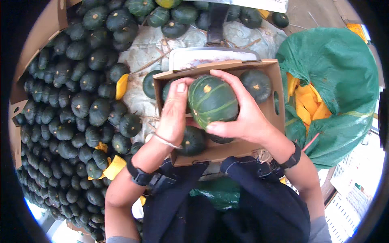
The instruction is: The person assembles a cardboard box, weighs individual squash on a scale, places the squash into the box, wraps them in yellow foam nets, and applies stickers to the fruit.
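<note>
Between my two hands is a round dark green squash (212, 101) with lighter green stripes and a tan stem scar. My left hand (175, 109) presses on its left side. With thumb and fingers spread around it, my right hand (241, 109) grips the right side. Below the squash is an open cardboard box (227, 152), in which other dark green squashes lie: one at the back right (256, 86), one at the front left (191, 141). Part of another shows beneath my right hand, and my hands hide the box's middle.
A large heap of green squashes (81, 105) fills the left side, with yellow foam sleeves (115, 168) among them. On the right stands a green woven sack (332, 52) holding yellow foam sleeves (310, 103). A metal platform scale (212, 54) adjoins the box's far edge.
</note>
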Tool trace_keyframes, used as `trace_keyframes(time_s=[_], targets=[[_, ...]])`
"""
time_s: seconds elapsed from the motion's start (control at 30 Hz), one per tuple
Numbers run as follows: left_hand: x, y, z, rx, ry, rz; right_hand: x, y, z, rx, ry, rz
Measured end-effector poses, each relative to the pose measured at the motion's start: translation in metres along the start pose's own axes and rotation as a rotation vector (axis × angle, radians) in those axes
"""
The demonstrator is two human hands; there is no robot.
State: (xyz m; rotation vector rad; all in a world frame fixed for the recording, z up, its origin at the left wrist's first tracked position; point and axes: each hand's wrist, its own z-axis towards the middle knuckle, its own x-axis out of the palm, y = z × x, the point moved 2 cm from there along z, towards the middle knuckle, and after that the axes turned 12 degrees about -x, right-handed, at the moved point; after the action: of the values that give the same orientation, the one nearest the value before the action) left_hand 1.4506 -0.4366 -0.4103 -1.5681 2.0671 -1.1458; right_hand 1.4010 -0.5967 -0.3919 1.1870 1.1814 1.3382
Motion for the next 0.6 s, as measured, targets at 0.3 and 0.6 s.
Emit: trace_keyframes(time_s=[0.3, 0.6], targets=[[-0.105, 0.025, -0.027, 0.174, -0.299, 0.476, -0.084, -0.008, -0.091, 0.299, -0.228, 0.391], [-0.115, 0.066, -0.017, -0.110, -0.184, 0.783, -0.100, -0.001, -0.091, -0.057, -0.053, -1.098]])
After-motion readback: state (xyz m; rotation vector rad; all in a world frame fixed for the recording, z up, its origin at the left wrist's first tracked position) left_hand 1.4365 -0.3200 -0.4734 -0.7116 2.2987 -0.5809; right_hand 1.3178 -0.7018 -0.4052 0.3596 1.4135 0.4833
